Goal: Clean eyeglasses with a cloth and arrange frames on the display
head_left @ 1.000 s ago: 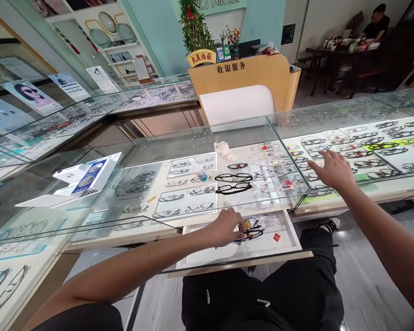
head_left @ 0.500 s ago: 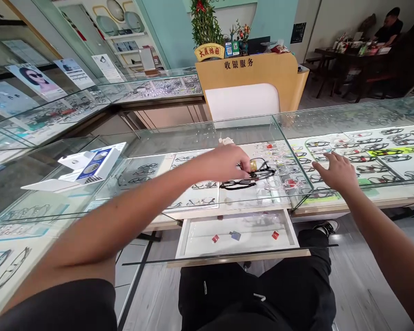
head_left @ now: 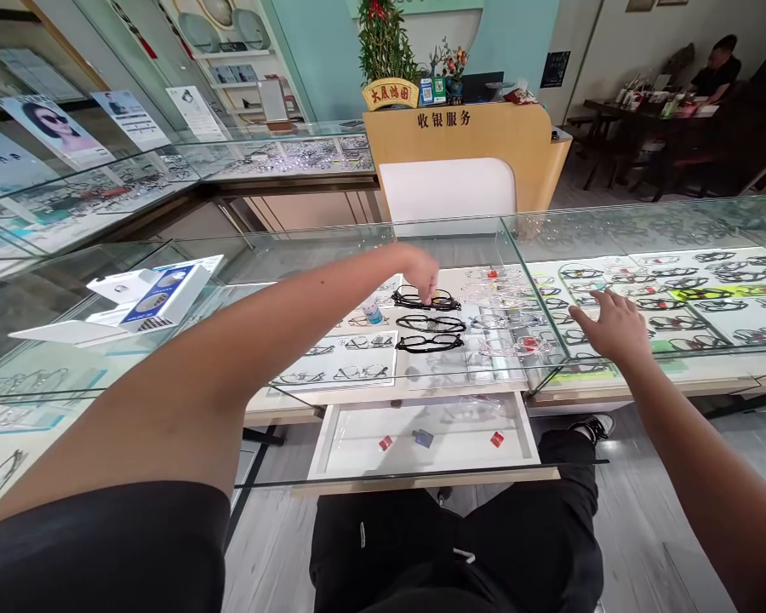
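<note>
My left hand (head_left: 420, 272) reaches over the display case with its fingers closed at the bridge of the farthest pair of black glasses (head_left: 443, 300). Nearer to me lie a middle black pair (head_left: 431, 324) and a front black pair (head_left: 430, 343), roughly parallel in one column. Clear frames with small red tags (head_left: 528, 345) lie to their right. My right hand (head_left: 619, 328) has its fingers spread and holds nothing, above the glass over the right-hand rows of glasses.
An open drawer (head_left: 351, 462) with red and blue tags juts out below the case. An opened white and blue box (head_left: 166, 298) sits on the glass at left. A glass divider (head_left: 533, 285) stands between my hands. A person (head_left: 718, 72) sits far back at right.
My left hand has moved left and slightly away from me. The black glasses, bunched near it before, now lie in a column. The view has shifted slightly.
</note>
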`<action>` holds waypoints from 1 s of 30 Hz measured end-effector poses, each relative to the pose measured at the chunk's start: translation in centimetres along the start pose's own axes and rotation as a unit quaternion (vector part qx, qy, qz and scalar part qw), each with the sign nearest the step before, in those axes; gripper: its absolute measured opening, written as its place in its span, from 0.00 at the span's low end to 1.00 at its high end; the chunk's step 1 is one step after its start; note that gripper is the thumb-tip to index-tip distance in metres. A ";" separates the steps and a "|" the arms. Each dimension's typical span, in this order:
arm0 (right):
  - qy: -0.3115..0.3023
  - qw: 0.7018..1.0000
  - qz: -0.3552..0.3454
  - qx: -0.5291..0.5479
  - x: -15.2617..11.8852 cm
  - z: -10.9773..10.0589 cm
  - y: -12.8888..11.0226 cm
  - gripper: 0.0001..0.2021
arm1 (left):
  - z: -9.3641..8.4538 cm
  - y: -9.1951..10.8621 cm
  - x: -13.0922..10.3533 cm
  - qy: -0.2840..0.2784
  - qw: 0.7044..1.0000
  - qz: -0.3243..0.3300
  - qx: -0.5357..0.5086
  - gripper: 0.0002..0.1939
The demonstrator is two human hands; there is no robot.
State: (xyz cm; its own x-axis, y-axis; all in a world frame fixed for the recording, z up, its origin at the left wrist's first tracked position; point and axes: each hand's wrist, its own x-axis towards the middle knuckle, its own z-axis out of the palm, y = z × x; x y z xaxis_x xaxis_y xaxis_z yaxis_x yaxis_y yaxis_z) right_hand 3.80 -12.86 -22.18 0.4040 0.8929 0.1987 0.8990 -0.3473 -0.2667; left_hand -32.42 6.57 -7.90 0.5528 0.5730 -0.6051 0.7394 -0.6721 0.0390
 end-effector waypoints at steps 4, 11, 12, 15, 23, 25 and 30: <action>0.000 1.000 -0.001 -0.003 -0.1 0.0 0.0 0.44 | 0.4 -1.0 1.6 0.023 1.000 -0.009 -0.006 0.15; 0.000 1.000 -0.007 0.004 -0.1 0.0 0.0 0.42 | 0.3 -3.5 3.6 0.103 0.993 -0.051 -0.011 0.12; 0.000 1.000 -0.006 0.003 -0.1 0.0 0.0 0.42 | 0.3 -3.7 3.8 0.115 0.992 -0.057 -0.010 0.13; -0.005 1.000 -0.003 -0.001 -0.1 0.1 0.1 0.43 | 0.2 -4.2 4.3 0.146 0.987 -0.070 -0.011 0.15; -0.012 1.000 -0.004 -0.006 0.0 0.3 0.2 0.46 | 0.5 -4.8 4.4 0.179 0.982 -0.060 -0.021 0.15; -0.007 1.000 -0.005 -0.005 0.0 0.3 0.2 0.45 | 0.8 -4.8 4.0 0.174 0.983 -0.050 -0.022 0.16; 0.003 1.000 -0.012 -0.004 0.0 0.5 0.5 0.44 | 1.1 -4.2 2.7 0.157 0.987 -0.027 -0.026 0.17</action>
State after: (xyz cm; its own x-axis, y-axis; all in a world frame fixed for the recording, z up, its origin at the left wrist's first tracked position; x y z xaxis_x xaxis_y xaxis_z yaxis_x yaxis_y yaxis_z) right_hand 4.16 -12.88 -22.81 0.3831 0.8995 0.2102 0.9097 -0.3279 -0.2549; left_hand -34.49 10.46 -10.58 0.5979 0.7300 -0.3310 0.7853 -0.6163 0.0592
